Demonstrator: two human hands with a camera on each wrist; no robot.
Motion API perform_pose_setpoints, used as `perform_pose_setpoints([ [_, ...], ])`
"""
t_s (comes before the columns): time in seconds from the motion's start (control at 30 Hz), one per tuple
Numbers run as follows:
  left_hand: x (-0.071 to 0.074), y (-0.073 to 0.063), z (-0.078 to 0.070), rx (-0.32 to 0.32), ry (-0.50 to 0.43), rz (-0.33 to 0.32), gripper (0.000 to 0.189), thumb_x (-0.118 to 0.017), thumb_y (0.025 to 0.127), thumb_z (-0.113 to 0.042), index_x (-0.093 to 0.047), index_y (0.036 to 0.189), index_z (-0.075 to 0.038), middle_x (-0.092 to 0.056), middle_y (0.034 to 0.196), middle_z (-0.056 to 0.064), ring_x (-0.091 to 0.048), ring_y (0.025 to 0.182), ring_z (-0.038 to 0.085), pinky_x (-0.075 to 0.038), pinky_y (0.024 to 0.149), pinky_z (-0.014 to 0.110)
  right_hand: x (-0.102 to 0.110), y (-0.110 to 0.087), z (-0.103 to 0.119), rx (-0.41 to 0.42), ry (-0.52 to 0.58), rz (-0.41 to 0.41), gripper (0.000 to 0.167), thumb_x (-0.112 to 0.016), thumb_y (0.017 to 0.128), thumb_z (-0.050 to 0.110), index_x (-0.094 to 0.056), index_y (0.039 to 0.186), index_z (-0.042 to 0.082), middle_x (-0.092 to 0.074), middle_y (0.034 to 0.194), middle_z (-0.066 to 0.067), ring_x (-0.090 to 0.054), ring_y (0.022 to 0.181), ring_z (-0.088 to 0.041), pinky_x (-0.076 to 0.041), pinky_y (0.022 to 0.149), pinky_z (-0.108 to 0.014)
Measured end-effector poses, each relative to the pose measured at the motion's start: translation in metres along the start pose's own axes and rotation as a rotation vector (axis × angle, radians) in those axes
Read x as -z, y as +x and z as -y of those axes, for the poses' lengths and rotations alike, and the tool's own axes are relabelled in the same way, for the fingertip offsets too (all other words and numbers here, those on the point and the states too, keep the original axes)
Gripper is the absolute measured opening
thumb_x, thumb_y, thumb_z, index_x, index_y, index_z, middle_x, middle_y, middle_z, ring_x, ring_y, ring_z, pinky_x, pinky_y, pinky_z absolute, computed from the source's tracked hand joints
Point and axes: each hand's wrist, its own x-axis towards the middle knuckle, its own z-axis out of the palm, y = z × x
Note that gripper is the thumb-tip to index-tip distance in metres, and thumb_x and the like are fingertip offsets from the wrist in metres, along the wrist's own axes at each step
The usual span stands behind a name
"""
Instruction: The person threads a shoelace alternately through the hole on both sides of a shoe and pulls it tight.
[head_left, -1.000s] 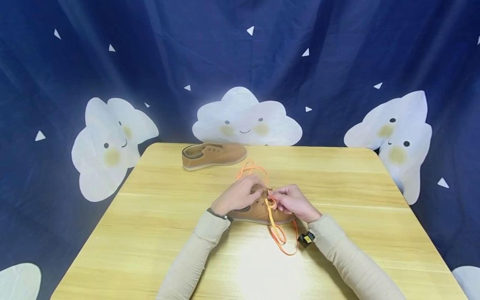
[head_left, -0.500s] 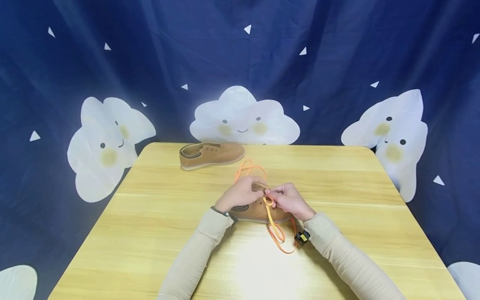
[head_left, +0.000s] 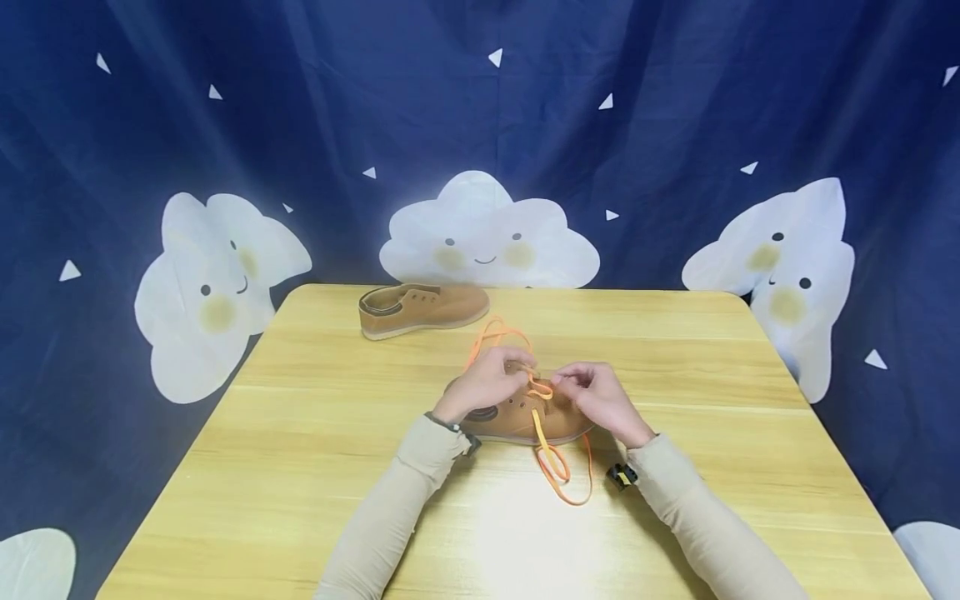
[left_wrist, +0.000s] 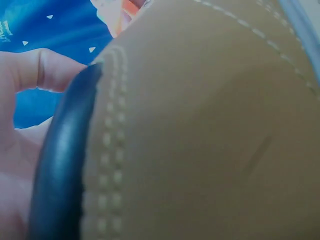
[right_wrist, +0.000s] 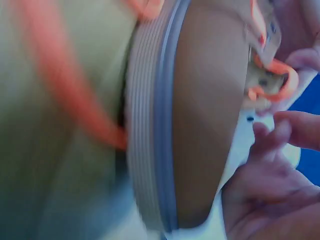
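Observation:
A brown shoe [head_left: 555, 425] with dark collar lining stands on the table, toe to the right. An orange shoelace [head_left: 542, 390] forms a small loop at its eyelets. My left hand [head_left: 483, 385] grips the shoe's upper near the eyelets, thumb on the near side; the grip is partly hidden. My right hand [head_left: 600, 396] hovers just right of the loop, thumb and fingers bent close together with nothing visible between them. The right wrist view shows the right hand [right_wrist: 270, 185] apart from the lace loop [right_wrist: 287, 85]. In the left wrist view the shoe side [left_wrist: 200, 125] fills most of the picture.
A second brown shoe [head_left: 427, 310], with no lace in its eyelets, stands at the back of the wooden table [head_left: 300, 467]. Loose lace trails over the table in front of and behind the near shoe. A blue cloud-patterned curtain [head_left: 555, 125] hangs behind.
My right hand has let go of the lace and drawn away to the right. The lace now shows as a loop at the eyelets. The left hand has stayed nearly in place.

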Motion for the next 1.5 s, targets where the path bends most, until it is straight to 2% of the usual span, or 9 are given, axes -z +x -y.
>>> perform_pose_setpoints([
  [0.13, 0.0, 0.0, -0.002, -0.052, -0.031, -0.047, 0.04, -0.057, 0.095, -0.005, -0.065, 0.134, -0.001, -0.065, 0.138, 0.014, -0.065, 0.104, 0.017, -0.057, 0.082, 0.026, 0.012, -0.005, -0.008, 0.061, -0.259, -0.076, 0.036, -0.072, 0.096, 0.019, -0.069, 0.125, -0.003, -0.066, 0.107, -0.02, -0.059, 0.094, -0.03, -0.051, 0.076, -0.038],
  [0.27, 0.002, -0.002, -0.007, -0.123, -0.121, -0.059, 0.044, -0.056, 0.095, 0.0, -0.061, 0.138, 0.001, -0.059, 0.146, 0.015, -0.059, 0.134, 0.03, -0.058, 0.099, 0.037, 0.018, -0.009, -0.016, 0.05, -0.36, -0.022, 0.044, -0.072, 0.098, 0.024, -0.065, 0.13, -0.005, -0.063, 0.118, -0.024, -0.055, 0.103, -0.033, -0.047, 0.084, -0.043],
  [0.57, 0.009, -0.007, -0.017, -0.255, -0.31, -0.095, 0.053, -0.051, 0.089, 0.006, -0.057, 0.142, 0.002, -0.054, 0.152, 0.014, -0.044, 0.149, 0.029, -0.032, 0.127, 0.044, 0.021, -0.008, -0.02, 0.033, -0.337, 0.038, 0.04, -0.069, 0.1, 0.025, -0.067, 0.125, -0.006, -0.064, 0.119, -0.023, -0.056, 0.094, -0.026, -0.047, 0.08, -0.035],
  [0.77, 0.01, -0.008, -0.017, -0.303, -0.303, -0.096, 0.054, -0.051, 0.089, 0.006, -0.058, 0.142, -0.001, -0.054, 0.151, 0.013, -0.047, 0.147, 0.029, -0.032, 0.127, 0.04, 0.022, -0.008, -0.017, 0.045, -0.34, 0.039, 0.04, -0.069, 0.099, 0.022, -0.067, 0.126, -0.007, -0.063, 0.114, -0.021, -0.057, 0.094, -0.027, -0.049, 0.08, -0.037],
  [0.93, 0.012, -0.008, -0.016, -0.316, -0.294, -0.078, 0.054, -0.052, 0.089, 0.004, -0.057, 0.142, 0.0, -0.054, 0.152, 0.014, -0.047, 0.147, 0.03, -0.033, 0.126, 0.042, 0.016, 0.001, -0.003, 0.181, -0.247, 0.015, 0.038, -0.073, 0.097, 0.021, -0.069, 0.126, -0.003, -0.067, 0.123, -0.02, -0.064, 0.11, -0.034, -0.058, 0.091, -0.048],
  [1.07, 0.013, -0.01, -0.015, -0.303, -0.277, -0.048, 0.049, -0.056, 0.093, 0.004, -0.057, 0.142, 0.002, -0.053, 0.153, 0.013, -0.045, 0.149, 0.029, -0.033, 0.126, 0.043, 0.005, 0.013, 0.023, 0.277, -0.078, 0.067, 0.028, -0.072, 0.098, 0.02, -0.075, 0.119, 0.0, -0.074, 0.121, -0.017, -0.072, 0.106, -0.035, -0.063, 0.085, -0.039],
  [1.23, 0.016, -0.012, -0.012, -0.301, -0.062, 0.001, 0.057, -0.067, 0.096, -0.006, -0.049, 0.15, -0.004, -0.045, 0.16, 0.008, -0.042, 0.151, 0.026, -0.035, 0.125, 0.047, -0.004, 0.025, 0.03, 0.281, 0.003, 0.027, 0.022, -0.065, 0.102, 0.014, -0.079, 0.104, -0.003, -0.079, 0.097, -0.019, -0.072, 0.075, -0.018, -0.055, 0.067, -0.022],
  [1.33, 0.018, -0.014, -0.007, -0.31, 0.18, 0.045, 0.071, -0.076, 0.093, -0.024, -0.043, 0.153, -0.007, -0.044, 0.159, 0.008, -0.041, 0.15, 0.028, -0.036, 0.124, 0.049, -0.005, 0.03, 0.024, 0.265, 0.026, -0.002, 0.027, -0.063, 0.104, 0.02, -0.08, 0.099, -0.001, -0.071, 0.075, -0.017, -0.044, 0.053, -0.003, -0.038, 0.054, -0.018],
  [1.5, 0.019, -0.021, 0.0, -0.164, 0.461, 0.156, 0.101, -0.087, 0.079, -0.049, -0.035, 0.156, -0.011, -0.05, 0.156, 0.009, -0.048, 0.145, 0.027, -0.038, 0.122, 0.046, -0.008, 0.032, 0.03, 0.242, 0.073, -0.008, 0.034, -0.062, 0.105, 0.026, -0.078, 0.091, -0.001, -0.075, 0.083, -0.018, -0.066, 0.075, -0.012, -0.053, 0.074, -0.025],
])
